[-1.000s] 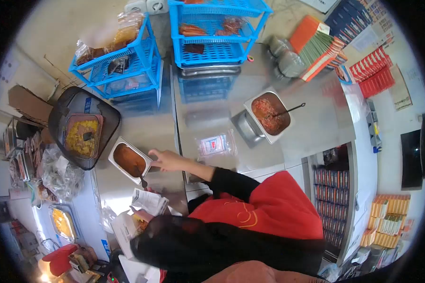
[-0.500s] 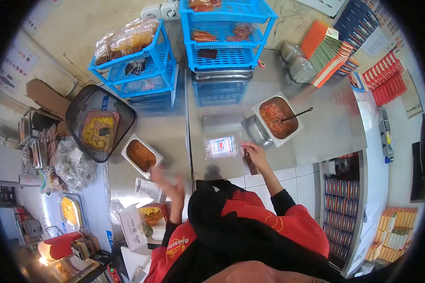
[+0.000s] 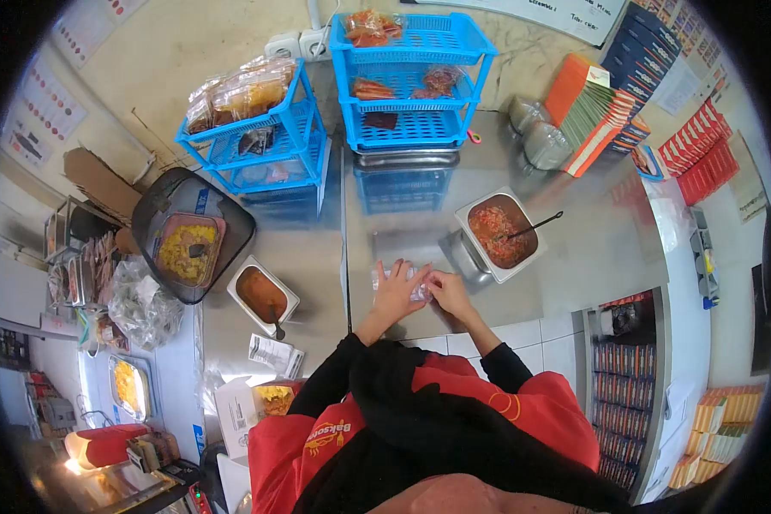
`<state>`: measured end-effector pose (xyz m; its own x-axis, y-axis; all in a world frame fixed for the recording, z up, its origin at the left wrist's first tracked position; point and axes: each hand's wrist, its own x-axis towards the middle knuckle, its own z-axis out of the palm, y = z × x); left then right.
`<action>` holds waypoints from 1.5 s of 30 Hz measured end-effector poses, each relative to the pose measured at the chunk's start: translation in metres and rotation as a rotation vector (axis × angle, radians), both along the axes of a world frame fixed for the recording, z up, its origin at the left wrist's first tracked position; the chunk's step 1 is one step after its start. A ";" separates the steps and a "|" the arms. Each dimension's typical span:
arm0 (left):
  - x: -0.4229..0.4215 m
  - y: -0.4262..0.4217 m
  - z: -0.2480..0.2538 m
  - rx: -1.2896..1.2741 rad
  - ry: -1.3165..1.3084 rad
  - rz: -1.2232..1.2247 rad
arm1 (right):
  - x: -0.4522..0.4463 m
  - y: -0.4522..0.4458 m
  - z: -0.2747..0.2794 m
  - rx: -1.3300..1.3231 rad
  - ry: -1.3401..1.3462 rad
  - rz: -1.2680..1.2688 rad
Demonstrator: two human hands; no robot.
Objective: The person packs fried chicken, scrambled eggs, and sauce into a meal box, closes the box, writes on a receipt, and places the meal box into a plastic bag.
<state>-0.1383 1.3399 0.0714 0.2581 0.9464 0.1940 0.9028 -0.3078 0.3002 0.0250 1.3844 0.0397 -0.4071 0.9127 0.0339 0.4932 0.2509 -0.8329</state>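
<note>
The plastic packet (image 3: 420, 293) lies flat beneath and between the two hands, near the front edge of the steel counter (image 3: 574, 248), its long axis seemingly left to right. The left hand (image 3: 393, 294) rests over it, fingers spread; the right hand (image 3: 451, 293) meets its right end, fingertips close together, though whether they pinch the film I cannot tell. A pan of chopped red food (image 3: 493, 244) stands just right and farther, a sauce pan (image 3: 255, 287) well left, blue racks (image 3: 411, 56) at the far wall.
</note>
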 end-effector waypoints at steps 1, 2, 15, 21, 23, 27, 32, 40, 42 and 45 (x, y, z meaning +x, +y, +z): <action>0.001 0.002 -0.001 -0.002 -0.001 -0.003 | 0.001 -0.001 0.002 0.093 -0.028 -0.007; 0.001 0.004 -0.003 0.008 -0.015 -0.001 | 0.002 -0.002 0.002 0.092 -0.029 -0.008; -0.006 0.017 -0.008 -0.095 0.043 0.036 | 0.002 -0.031 0.068 0.206 0.336 -0.396; -0.071 0.016 0.091 -0.571 -1.631 -0.367 | -0.017 0.000 0.163 0.077 0.212 0.236; -0.069 0.006 0.124 -0.504 -1.586 -0.328 | -0.041 0.009 0.164 0.125 0.230 0.342; -0.085 -0.011 0.134 -0.349 -1.166 0.029 | -0.081 0.017 0.167 -0.243 0.451 0.336; -0.110 -0.051 0.146 -0.053 -1.058 0.455 | -0.120 0.017 0.137 -0.585 0.540 0.584; -0.104 -0.092 0.123 0.396 -0.460 0.906 | -0.154 -0.011 0.143 -0.526 0.326 0.663; -0.091 -0.101 0.136 0.535 -0.266 0.982 | -0.160 -0.018 0.139 -0.482 0.245 0.689; -0.079 -0.128 0.137 0.596 -0.091 1.030 | -0.168 -0.034 0.135 -0.493 0.265 0.813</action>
<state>-0.2169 1.2119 0.2080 -0.6075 0.4546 0.6514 0.7894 0.4363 0.4318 -0.1432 1.3501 0.1746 -0.9510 0.2945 -0.0942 0.1067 0.0263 -0.9939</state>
